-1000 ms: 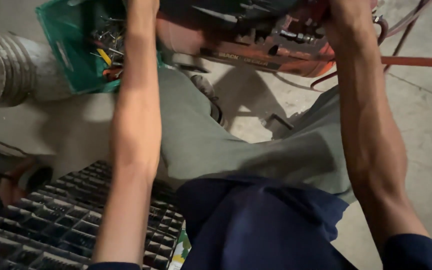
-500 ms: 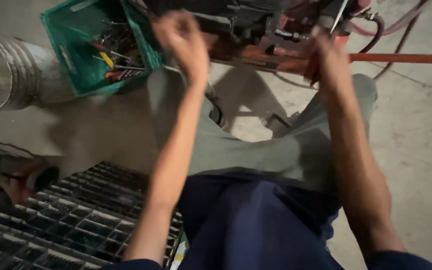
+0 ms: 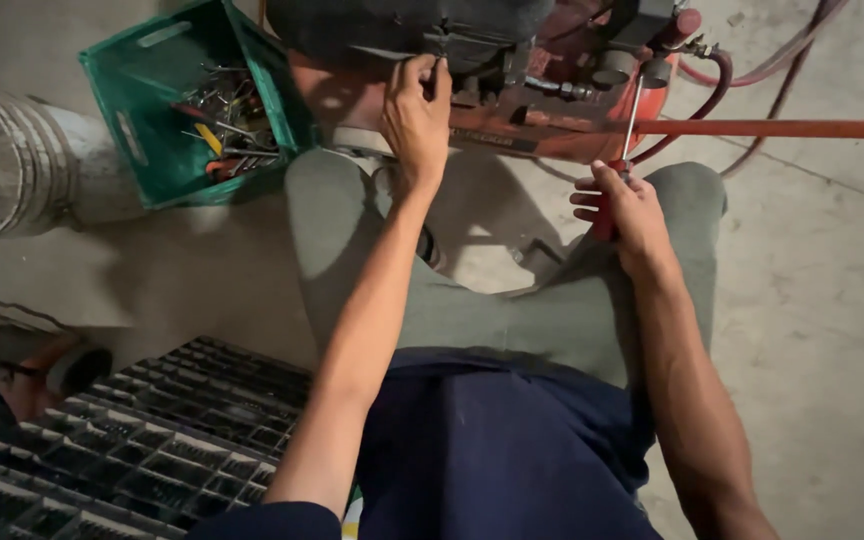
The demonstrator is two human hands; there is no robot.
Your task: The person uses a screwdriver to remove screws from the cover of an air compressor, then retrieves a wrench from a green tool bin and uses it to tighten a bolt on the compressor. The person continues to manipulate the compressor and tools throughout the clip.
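**Both hands now settled on the red machine; screwdriver in the right**

Change since the earlier frame: half a second ago both hands were raised in mid-air, blurred, in front of the machine. Now the left hand (image 3: 415, 112) has come down onto the dark upper housing of the red machine (image 3: 512, 95), its fingers curled over a black part at the housing's front edge and closed on it. The right hand (image 3: 624, 205) has dropped lower, close above the person's right knee, and its fingers are wrapped tight around the red handle of a screwdriver (image 3: 622, 150). The thin metal shaft runs up from the fist and its tip meets the machine near a red hose (image 3: 697, 95) and its fitting; the exact point of contact is too small to make out. The view has also shifted, so more of the crate and floor now shows.

Position of the work: the machine stands on the concrete floor (image 3: 832, 300) at the top edge of the view, between the person's knees. A red bar (image 3: 782, 128) runs from it out to the right edge.

Containers: a green plastic crate (image 3: 152, 150) sits on the floor just left of the machine. It holds a loose heap of hand tools (image 3: 222, 120), metal pieces with some yellow and red handles, lying toward its right side. A pale, ribbed bucket (image 3: 7, 165) lies at the left edge, beside the crate; its contents cannot be seen. A black grid-pattern crate (image 3: 142, 440) fills the lower left corner.
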